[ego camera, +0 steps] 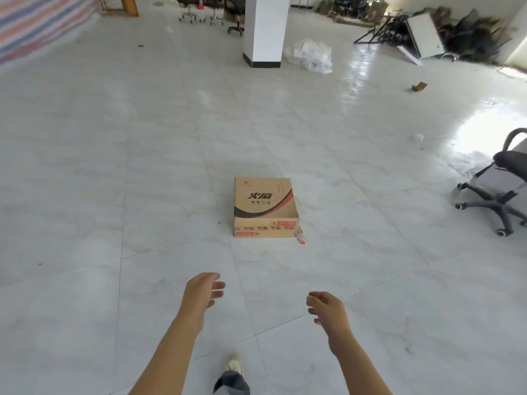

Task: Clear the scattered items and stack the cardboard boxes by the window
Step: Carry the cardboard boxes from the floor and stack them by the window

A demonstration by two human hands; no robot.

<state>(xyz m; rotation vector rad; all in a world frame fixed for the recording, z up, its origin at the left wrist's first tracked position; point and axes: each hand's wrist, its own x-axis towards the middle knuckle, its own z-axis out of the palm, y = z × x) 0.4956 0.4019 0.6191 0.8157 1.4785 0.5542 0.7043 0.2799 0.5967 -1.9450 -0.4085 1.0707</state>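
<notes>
Fingers [218, 285] of both bare hands were loosely spread and held nothing, above a pale tiled floor [114, 166] with one cardboard box [263, 205] ahead.

Seen from the head camera, the left hand [204, 292] and right hand [328, 309] were stretched forward side by side, palms turned inward, fingers relaxed and slightly curled, touching nothing. The cardboard box sat closed and flat on the floor, well apart from the hands and straight ahead of them, its printed top facing up. A scrap of clear plastic [301, 233] lay against its right near corner. One light shoe [234, 364] showed between the forearms. Farther off stood a white pillar [265, 29], with a heap of plastic wrapping [310, 55] beside its base. A grey office chair [502, 189] stood at the right edge, and a small cardboard scrap [419, 86] lay far right.
</notes>
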